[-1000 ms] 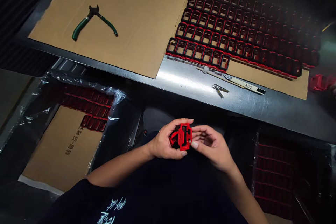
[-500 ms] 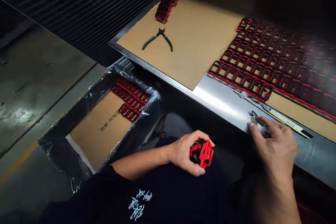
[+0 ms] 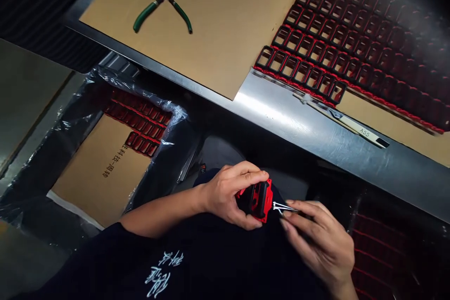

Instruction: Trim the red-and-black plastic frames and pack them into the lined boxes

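Observation:
My left hand (image 3: pixel 237 194) holds a small red-and-black plastic part (image 3: pixel 260 200), with fingers on its top and thumb below. The part is tilted, its black frame side showing. Close to its right side, my right hand (image 3: pixel 319 234) pinches a slim, shiny metal tool (image 3: pixel 283 206) that looks like tweezers. The tool's narrow tips point at the part's red edge; whether they touch it I cannot tell. Both hands are over my lap, in front of the metal table edge.
Rows of red-and-black frames (image 3: pixel 328 56) lie on the metal table (image 3: pixel 274 108). Green-handled cutters (image 3: pixel 165 4) rest opened on cardboard (image 3: pixel 218 42). A white tool marked A55 (image 3: pixel 365 131) lies near the edge. Left below, a plastic-lined box (image 3: pixel 179 115) holds more frames.
My right hand has come from the table edge to the part, bringing the metal tool. The part has been turned in my left hand. The view has shifted.

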{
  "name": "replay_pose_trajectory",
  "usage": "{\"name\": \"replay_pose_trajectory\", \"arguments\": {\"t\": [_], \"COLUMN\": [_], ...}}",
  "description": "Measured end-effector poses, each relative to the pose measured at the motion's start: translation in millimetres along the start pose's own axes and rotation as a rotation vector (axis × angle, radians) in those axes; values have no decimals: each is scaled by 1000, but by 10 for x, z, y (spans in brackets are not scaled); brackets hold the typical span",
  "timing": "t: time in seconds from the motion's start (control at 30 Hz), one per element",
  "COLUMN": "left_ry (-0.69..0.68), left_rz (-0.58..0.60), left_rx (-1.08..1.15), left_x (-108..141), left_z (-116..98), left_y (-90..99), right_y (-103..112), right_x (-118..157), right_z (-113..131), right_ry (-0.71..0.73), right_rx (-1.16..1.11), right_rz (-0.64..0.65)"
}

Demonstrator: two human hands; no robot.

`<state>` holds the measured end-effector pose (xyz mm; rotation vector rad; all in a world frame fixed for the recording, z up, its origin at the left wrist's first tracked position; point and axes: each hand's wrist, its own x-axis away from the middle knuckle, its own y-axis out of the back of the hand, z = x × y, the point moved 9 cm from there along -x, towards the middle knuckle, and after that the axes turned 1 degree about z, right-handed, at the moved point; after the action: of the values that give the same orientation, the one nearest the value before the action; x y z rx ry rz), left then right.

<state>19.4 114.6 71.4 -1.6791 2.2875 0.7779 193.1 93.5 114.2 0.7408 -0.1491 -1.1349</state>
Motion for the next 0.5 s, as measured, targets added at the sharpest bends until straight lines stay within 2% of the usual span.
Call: {"name": "replay_pose_trajectory", "arguments": {"t": [0.17,0.5], "left_ry": [-45,-27], "left_rz": [67,54], "left_rx": [-25,-50], "left_x": [-8,43], "left_z": [-9,14], "left_y": [-72,-34], "right_y": [-113,-168], "right_x": [-53,-115], "right_z": [151,225], "right_ry": [35,74], "right_rx": [22,46], "right_rz": [10,68]}}
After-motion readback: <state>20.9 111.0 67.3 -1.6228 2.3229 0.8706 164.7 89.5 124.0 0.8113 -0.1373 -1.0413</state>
